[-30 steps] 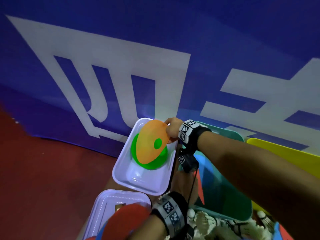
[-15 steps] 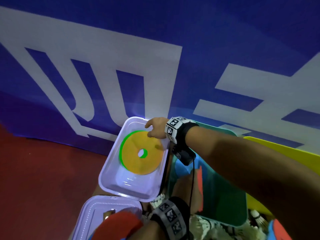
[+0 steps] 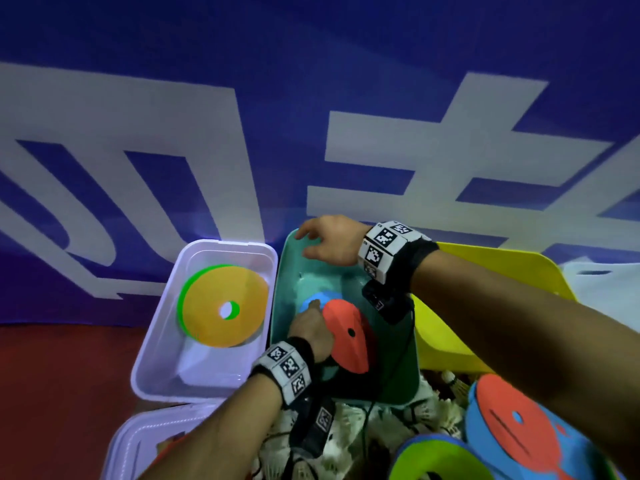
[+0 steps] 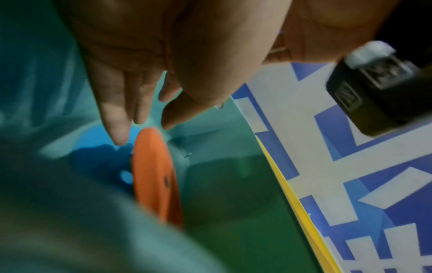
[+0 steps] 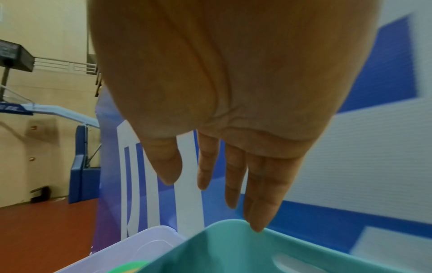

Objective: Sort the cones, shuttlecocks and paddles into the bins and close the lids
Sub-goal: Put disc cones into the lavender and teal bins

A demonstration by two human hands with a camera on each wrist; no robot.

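hands (image 3: pixel 311 332) beside red cone (image 3: pixel 348 336)

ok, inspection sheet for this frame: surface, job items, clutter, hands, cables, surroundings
Surface: red floor.
Job's things: orange disc on green disc in the white bin; red disc tilted on edge over a blue disc in the teal bin; yellow bin beside it; shuttlecocks and paddles heaped nearer; white lid off.
Clutter: nothing seen.
Hands: left hand at the red disc, fingers straight; right hand open over the teal bin's far rim.
Cables: black wrist-camera cable.
Surroundings: blue-and-white banner.
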